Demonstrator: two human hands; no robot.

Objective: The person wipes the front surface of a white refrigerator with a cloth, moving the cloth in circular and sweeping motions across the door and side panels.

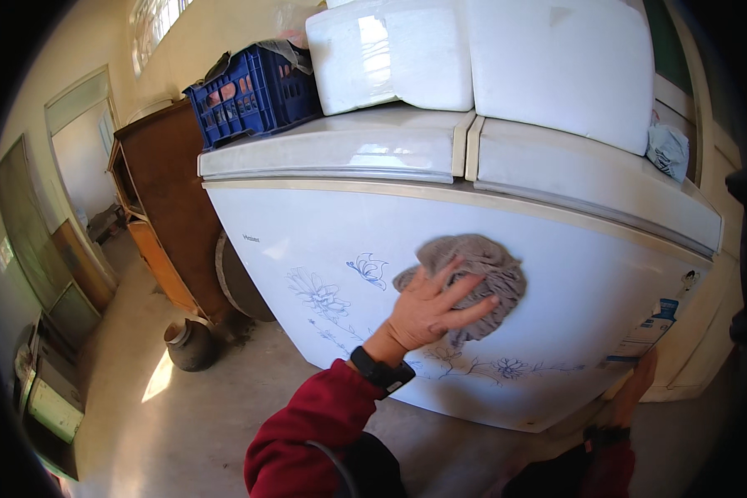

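Note:
A white Haier chest freezer point(373, 211) with blue line flowers and a butterfly on its front stands before me. My left hand point(432, 305), its fingers spread, presses a crumpled grey-brown cloth point(479, 274) flat against the middle of the front panel. At the freezer's lower right edge is my right hand point(642, 373), beside a blue and white label point(657, 324); its fingers are mostly hidden, and whether it grips the edge is unclear.
White foam boxes point(560, 68), a blue plastic crate point(258, 93) and a plastic bag point(667, 149) sit on the freezer lids. To the left are a brown wooden cabinet point(168, 199), a dark clay jar point(192, 348) on the floor and a doorway.

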